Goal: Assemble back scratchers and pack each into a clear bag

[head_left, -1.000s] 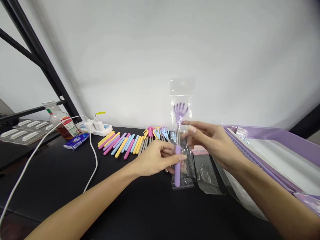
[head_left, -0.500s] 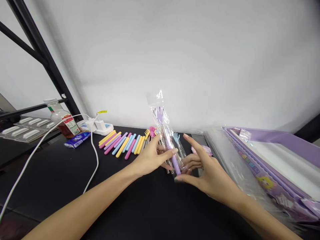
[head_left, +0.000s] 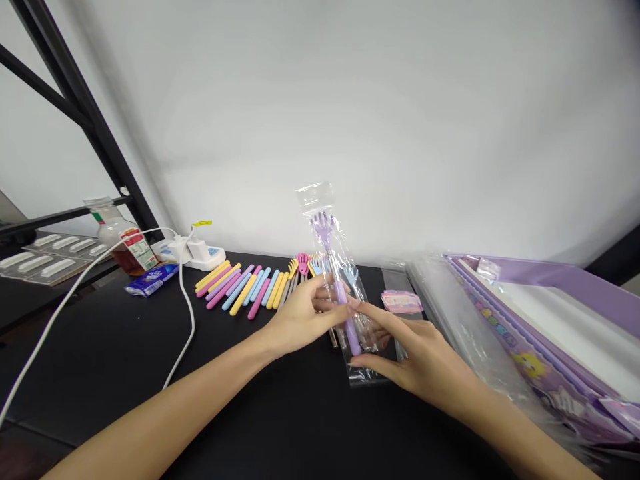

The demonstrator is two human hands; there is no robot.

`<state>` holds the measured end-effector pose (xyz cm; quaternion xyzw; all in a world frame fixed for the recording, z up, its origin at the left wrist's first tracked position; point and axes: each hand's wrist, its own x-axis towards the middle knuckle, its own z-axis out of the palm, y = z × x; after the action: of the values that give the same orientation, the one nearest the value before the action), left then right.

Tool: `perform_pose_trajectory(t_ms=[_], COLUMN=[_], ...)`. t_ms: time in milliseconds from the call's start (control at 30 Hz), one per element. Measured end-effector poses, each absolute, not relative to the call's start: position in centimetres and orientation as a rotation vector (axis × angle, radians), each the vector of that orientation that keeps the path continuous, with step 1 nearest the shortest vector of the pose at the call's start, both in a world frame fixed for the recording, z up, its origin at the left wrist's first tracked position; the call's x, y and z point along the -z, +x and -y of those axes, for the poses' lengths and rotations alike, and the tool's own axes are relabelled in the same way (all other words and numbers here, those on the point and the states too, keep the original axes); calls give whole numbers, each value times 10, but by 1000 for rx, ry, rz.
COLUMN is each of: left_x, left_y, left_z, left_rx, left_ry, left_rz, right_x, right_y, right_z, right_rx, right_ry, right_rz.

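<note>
A purple hand-shaped back scratcher (head_left: pixel 334 267) stands tilted inside a clear plastic bag (head_left: pixel 320 197) over the black table (head_left: pixel 280 420). My left hand (head_left: pixel 300 319) pinches the handle through the bag from the left. My right hand (head_left: pixel 405 353) grips the bag's lower end, index finger on the handle and thumb below. Behind them lies a row of several back scratchers (head_left: pixel 253 287) with yellow, pink, blue and purple handles.
A purple box (head_left: pixel 560 307) with clear film over it stands at the right. A small pink packet (head_left: pixel 401 301) lies beside it. At the left are a white cable (head_left: pixel 185 313), a power strip (head_left: pixel 193 252), a bottle (head_left: pixel 120 237), a blue packet (head_left: pixel 150 280) and a black rack (head_left: pixel 90 127).
The bagged scratcher dropped from upright and leaned left. My right hand came off its upper shaft, went down and took hold of the bag's bottom end. My left hand kept its hold.
</note>
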<state>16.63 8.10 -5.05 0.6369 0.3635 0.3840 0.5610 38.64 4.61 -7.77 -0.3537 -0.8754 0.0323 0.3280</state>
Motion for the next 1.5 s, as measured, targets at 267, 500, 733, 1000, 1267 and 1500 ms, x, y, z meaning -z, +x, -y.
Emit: perform_pose_trajectory(t_ms=[267, 500, 733, 1000, 1267, 1500], left_x=[46, 43, 41, 42, 38, 43], left_y=[164, 153, 154, 156, 157, 159], left_z=[-82, -92, -92, -88, -84, -80], left_rx=[-894, -890, -844, -787, -887, -878], left_ry=[1353, 1330, 1245, 1270, 1288, 1538], left_rz=[-789, -868, -766, -705, -680, -664], right_x=[78, 53, 62, 52, 69, 62], right_y=[380, 389, 387, 377, 365, 367], right_z=[-45, -38, -40, -36, -42, -44], right_rx=[-580, -989, -32, -337, -1063, -1456], right_ry=[-979, -727, -727, -680, -941, -1126], right_rz=[2116, 2174, 2359, 2276, 1603, 1529])
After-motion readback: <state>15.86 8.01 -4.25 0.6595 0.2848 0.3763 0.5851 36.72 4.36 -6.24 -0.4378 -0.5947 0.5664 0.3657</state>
